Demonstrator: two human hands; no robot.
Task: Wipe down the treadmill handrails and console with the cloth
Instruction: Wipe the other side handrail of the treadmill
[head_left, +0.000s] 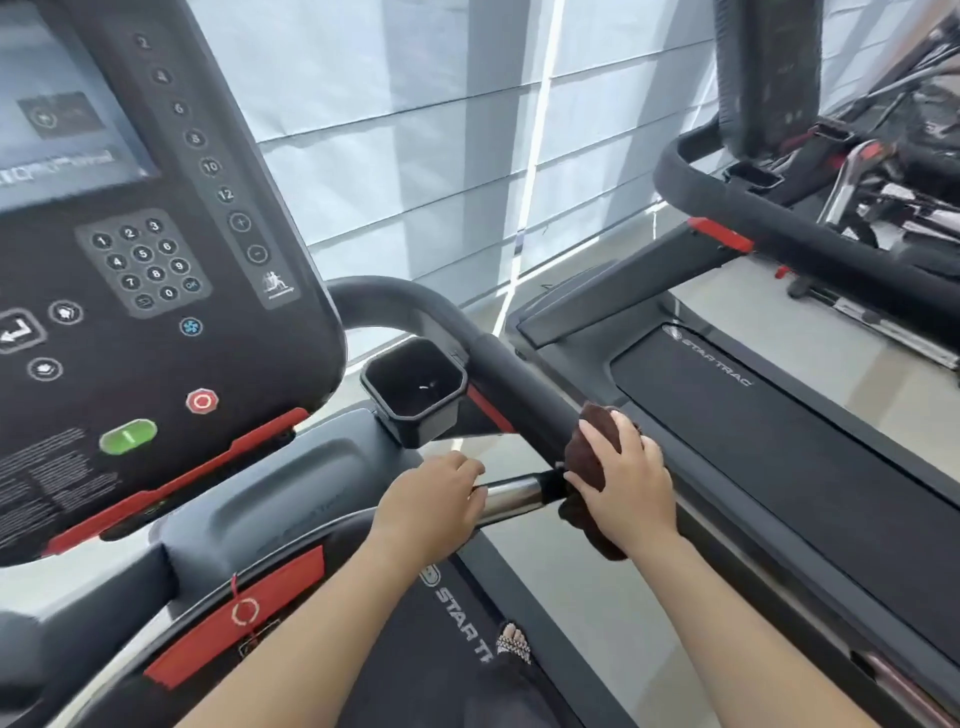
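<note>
Head view: nearest, a sandalled foot (513, 644) stands on the treadmill belt (415, 649). Above it, the left hand (434, 501) is closed round the shiny metal grip bar (511, 496). Just beside it, the right hand (621, 483) presses a dark brown cloth (587, 452) against the black right handrail (524, 387), fingers wrapped over it. Farther on sit the cup holder (415, 389) and the console (145, 270) with its keypad. Beyond stands a second treadmill (779, 415).
</note>
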